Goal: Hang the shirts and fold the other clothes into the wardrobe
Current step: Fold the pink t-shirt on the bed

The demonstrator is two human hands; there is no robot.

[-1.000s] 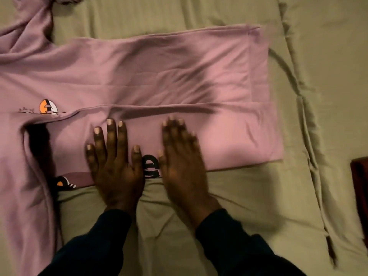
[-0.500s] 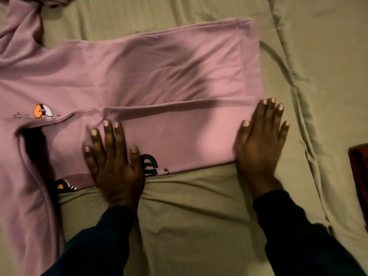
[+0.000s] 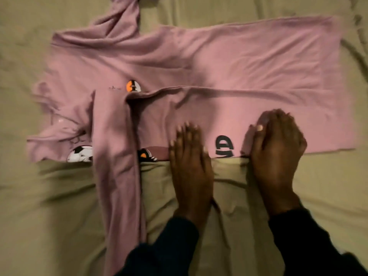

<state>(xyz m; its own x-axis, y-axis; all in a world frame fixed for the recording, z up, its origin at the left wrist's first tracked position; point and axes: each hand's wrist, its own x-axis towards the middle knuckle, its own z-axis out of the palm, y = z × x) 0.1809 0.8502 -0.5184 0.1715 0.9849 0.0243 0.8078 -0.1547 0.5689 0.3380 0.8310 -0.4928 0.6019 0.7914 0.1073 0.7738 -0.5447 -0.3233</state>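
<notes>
A pink sweatshirt [image 3: 229,62] with a printed logo lies spread across the bed, its near side folded over lengthwise. My left hand [image 3: 190,162] rests flat on the folded near edge, fingers straight. Just to its right, my right hand [image 3: 276,148] has its fingers curled and pinches a bunch of the pink fabric at the same edge. One sleeve [image 3: 117,176] trails toward me over the sheet. The other sleeve [image 3: 123,18] runs off at the top.
The olive-green bedsheet [image 3: 328,186] is wrinkled and covers the whole bed around the sweatshirt. Dark sleeves cover both my forearms at the bottom edge.
My right hand slid back from the sweatshirt's right hem to beside the left hand and curled onto the fabric. The left hand stayed flat. The view shifted left.
</notes>
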